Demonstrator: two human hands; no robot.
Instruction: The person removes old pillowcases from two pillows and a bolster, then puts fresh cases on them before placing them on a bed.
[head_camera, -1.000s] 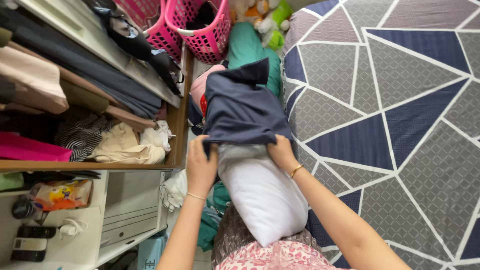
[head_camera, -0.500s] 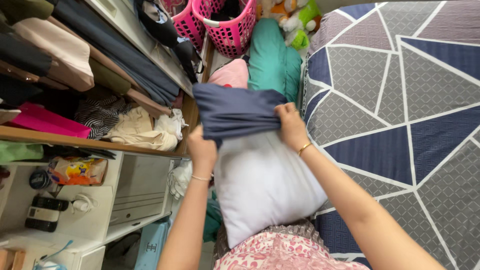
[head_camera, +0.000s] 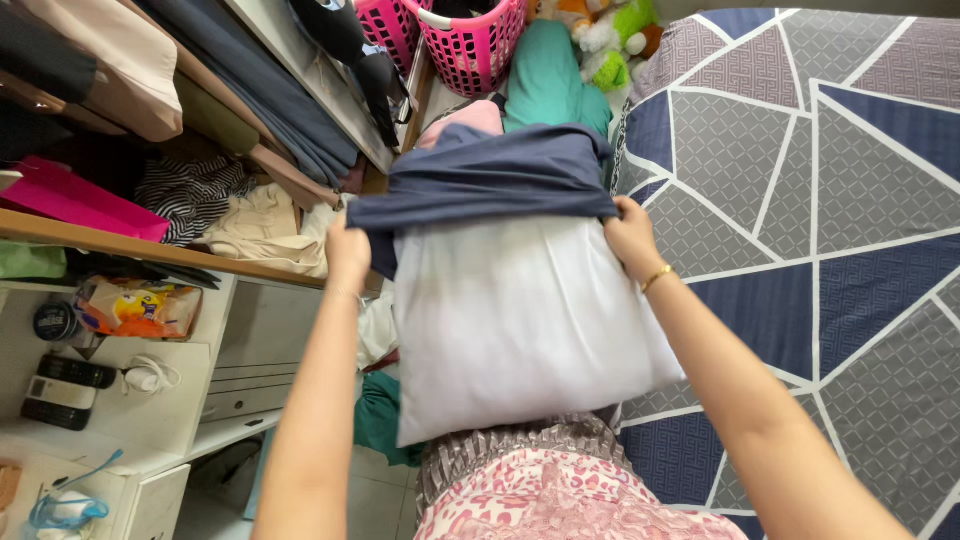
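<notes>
Both hands have spread wider apart since a moment ago, and the navy pillowcase (head_camera: 495, 172) now covers only the far end of the white pillow (head_camera: 520, 320), far more of which is bare. Left hand (head_camera: 347, 250) grips the case's open edge at the pillow's left corner; right hand (head_camera: 630, 235), with a gold bangle (head_camera: 656, 277) at the wrist, is clenched on the same edge at the right corner. Held in the air, the pillow's near end rests against the person's pink patterned clothing (head_camera: 560, 505). Beyond lie a teal bolster (head_camera: 545, 85) and pink laundry baskets (head_camera: 470, 40). To the right is a bed with a geometric-patterned cover (head_camera: 820, 200); to the left, a shelf of folded clothes (head_camera: 200, 190).
</notes>
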